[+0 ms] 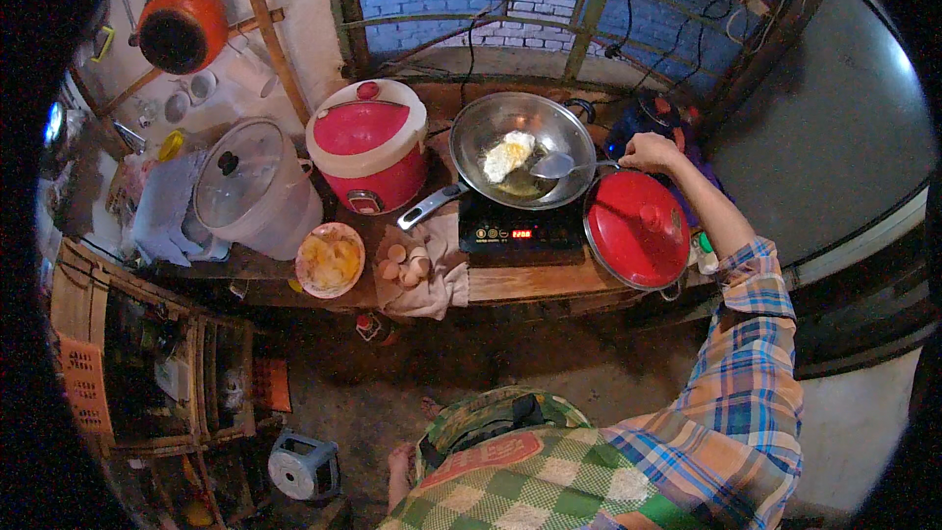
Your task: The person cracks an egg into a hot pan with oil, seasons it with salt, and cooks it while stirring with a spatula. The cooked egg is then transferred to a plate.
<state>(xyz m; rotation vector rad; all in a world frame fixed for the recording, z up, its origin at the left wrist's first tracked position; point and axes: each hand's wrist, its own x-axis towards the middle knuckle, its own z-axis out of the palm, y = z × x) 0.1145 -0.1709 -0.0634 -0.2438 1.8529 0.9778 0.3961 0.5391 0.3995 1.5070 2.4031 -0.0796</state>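
My right hand (650, 151) is closed around the handle of a metal spatula (554, 166). The spatula's blade lies inside a steel frying pan (554, 116), beside a fried egg (508, 156) with white and yellowish parts. Oil glistens around the egg. The pan rests on a black induction cooker (520, 241) with a lit red display, and its long handle points to the lower left. Beside the green checked apron (520, 481), low down, shows a dim bit of bare skin (399, 463); it may be my left hand, but its fingers cannot be made out.
A red lid (640, 221) lies right of the cooker, under my forearm. To the left are cracked eggshells (404, 265) on a cloth (446, 285), a bowl with yellowish contents (331, 260), a red rice cooker (366, 162) and a lidded translucent bucket (257, 191). A stool (302, 463) stands below.
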